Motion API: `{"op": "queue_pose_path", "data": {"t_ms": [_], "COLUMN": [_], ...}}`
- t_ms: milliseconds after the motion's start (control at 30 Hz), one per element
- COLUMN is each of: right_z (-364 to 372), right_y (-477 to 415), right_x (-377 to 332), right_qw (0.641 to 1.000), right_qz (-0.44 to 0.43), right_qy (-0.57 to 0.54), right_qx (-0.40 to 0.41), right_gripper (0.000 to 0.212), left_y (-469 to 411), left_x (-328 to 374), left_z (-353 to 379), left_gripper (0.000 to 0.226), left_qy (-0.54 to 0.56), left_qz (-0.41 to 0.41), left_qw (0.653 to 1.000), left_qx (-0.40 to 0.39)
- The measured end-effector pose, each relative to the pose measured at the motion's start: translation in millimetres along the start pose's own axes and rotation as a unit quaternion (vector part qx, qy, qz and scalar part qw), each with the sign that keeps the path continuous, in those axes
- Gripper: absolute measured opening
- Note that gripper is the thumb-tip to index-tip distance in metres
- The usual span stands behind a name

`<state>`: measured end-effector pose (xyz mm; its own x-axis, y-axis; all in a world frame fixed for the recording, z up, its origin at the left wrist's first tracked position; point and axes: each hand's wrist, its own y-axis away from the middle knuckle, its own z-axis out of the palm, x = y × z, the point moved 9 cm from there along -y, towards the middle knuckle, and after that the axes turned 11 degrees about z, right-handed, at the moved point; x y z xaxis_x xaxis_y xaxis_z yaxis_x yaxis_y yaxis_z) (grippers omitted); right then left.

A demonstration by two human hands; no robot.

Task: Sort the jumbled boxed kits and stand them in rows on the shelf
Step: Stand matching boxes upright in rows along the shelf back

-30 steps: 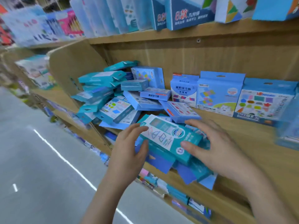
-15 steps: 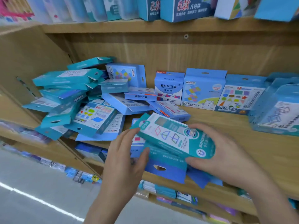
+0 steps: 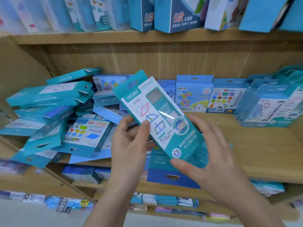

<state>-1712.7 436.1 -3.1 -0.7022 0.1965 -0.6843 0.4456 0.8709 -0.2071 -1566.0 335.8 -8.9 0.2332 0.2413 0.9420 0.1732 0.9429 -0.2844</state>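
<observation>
1. Head view, task item: teal kit held in the air in front of the shelf, clear of the board. Tilted, hang-tab end up and to the left, printed face toward the camera.
2. Left hand: clamped on the kit at its lower left edge, thumb on the printed face, fingers behind.
3. Right hand: clamped on the kit at its lower right end, thumb against the bottom corner, fingers wrapped round the back edge.
4. Pile: teal and blue kits heaped at the left of the shelf, lying flat or slanted at mixed angles, some overhanging the front edge.
5. Row: blue kits standing upright against the back panel, faces forward, behind the held kit and to its right.
6. Right group: more teal kits standing at the far right of the shelf; blurred, count not readable.
7. Blue kit: lying flat at the shelf front below the hands, hang-tab end over the edge.
8. Upper boxes: tall boxes standing on the board above.
9. Lower stock: small packs on the boards below; blurred.
</observation>
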Motion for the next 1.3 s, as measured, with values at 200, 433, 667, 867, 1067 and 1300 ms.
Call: {"op": "queue_pose_path", "data": {"t_ms": [200,433,667,867,1067,1300], "right_z": [39,60,20,-23,-25,-34], "right_y": [12,10,-34,-78,-80,-84], "right_x": [22,20,19,62,98,104], "right_qw": [0.947,0.924,0.986,0.921,0.846,0.848], "right_qz": [0.017,-0.018,0.039,0.236,0.330,0.319], "right_qy": [0.229,0.318,0.007,-0.310,-0.418,-0.423], "right_qx": [-0.224,-0.213,-0.163,-0.016,-0.019,-0.016], "right_gripper": [0.104,0.074,0.039,0.016,0.019,0.017], "left_y": [-26,-24,-24,-33,-39,-44], "left_x": [9,-5,20,22,3,-11], "left_z": [-62,-75,-81,-80,-64,-48], "left_gripper": [0.018,0.015,0.029,0.038,0.028,0.026], "left_qy": [-0.060,-0.093,-0.074,-0.054,-0.039,-0.034], "left_qz": [0.045,0.046,0.123,0.130,0.119,0.104], "left_qw": [0.995,0.993,0.987,0.989,0.992,0.994], "left_qx": [0.068,0.058,0.073,0.044,-0.006,-0.022]}}
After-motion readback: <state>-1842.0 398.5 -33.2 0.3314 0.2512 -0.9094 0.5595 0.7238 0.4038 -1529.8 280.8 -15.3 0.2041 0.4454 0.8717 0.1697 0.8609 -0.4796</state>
